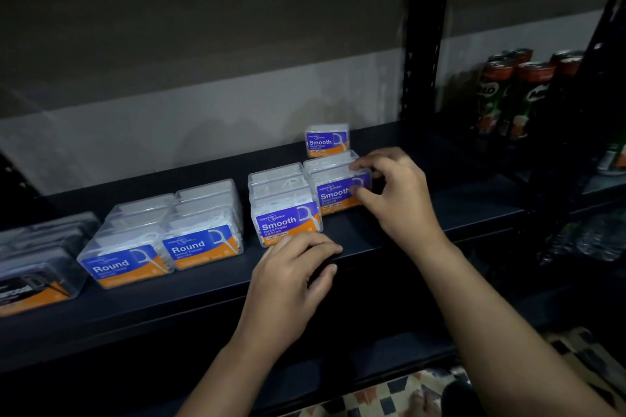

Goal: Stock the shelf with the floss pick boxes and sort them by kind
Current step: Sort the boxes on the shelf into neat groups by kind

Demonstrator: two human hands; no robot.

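Head view: on the dark metal shelf (203, 294), clear plastic floss pick boxes with blue-orange "Smooth" labels (288, 213) stand in rows; left of them "Round" boxes (200, 240), then dark boxes (37, 267). Right hand (396, 193) pinches the front right "Smooth" box (335, 195); left hand (294, 274) rests with loose fingers on the shelf edge. Milo cans (515, 95) stand far right

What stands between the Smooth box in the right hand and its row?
Nothing visible. The right hand pinches the front Smooth box, which already stands at the front of the right Smooth row, beside the left Smooth row.
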